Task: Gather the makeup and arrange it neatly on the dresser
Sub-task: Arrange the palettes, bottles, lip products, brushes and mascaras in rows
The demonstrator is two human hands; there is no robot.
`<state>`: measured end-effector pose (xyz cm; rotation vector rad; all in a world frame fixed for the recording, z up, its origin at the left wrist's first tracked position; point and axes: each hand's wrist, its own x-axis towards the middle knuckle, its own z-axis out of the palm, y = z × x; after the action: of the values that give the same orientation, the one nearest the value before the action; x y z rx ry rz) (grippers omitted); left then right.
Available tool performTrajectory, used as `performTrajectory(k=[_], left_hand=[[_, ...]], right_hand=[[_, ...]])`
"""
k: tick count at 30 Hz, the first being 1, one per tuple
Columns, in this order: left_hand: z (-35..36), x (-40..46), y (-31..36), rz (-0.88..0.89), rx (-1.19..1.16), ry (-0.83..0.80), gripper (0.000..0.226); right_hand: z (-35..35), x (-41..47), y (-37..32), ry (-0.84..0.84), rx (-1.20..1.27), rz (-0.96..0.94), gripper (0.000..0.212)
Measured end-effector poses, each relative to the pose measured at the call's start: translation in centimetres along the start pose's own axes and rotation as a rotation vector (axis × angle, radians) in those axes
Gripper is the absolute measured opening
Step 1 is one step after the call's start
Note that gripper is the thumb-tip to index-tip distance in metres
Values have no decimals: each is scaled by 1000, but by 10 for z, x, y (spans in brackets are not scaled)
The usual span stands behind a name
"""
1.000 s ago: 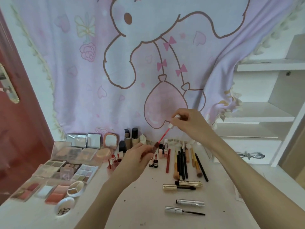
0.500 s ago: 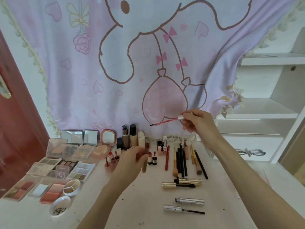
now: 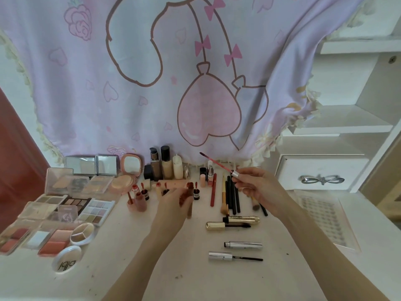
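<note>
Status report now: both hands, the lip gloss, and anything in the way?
Left hand grips the lip gloss tube above the dresser. Right hand pinches the applicator wand, out of the tube. Nothing between them.

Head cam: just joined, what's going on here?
A person is sorting makeup on a white dresser. The right hand pinches a lip gloss wand by its silver cap, tip up and to the left, clear of the tube. The left hand grips the open gloss tube. Palettes lie grouped at left, bottles stand at the back, and pencils and uncapped mascaras lie in rows on the right.
</note>
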<state>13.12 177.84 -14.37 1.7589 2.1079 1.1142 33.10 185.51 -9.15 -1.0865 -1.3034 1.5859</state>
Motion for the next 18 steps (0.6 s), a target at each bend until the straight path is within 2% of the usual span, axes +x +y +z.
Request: performTrajectory(k=[5,10,18], left_hand=[[4,2,0,-21,-66,28,13],[8,0,3,-47,-171,58,13],[18,5,-7,-76,-148,38,13]], right_hand=[[-1,0,12,-17,88,68,12],[-2,1,21,-20,250,160,14],[1,-1,26,-29,373,231,15]])
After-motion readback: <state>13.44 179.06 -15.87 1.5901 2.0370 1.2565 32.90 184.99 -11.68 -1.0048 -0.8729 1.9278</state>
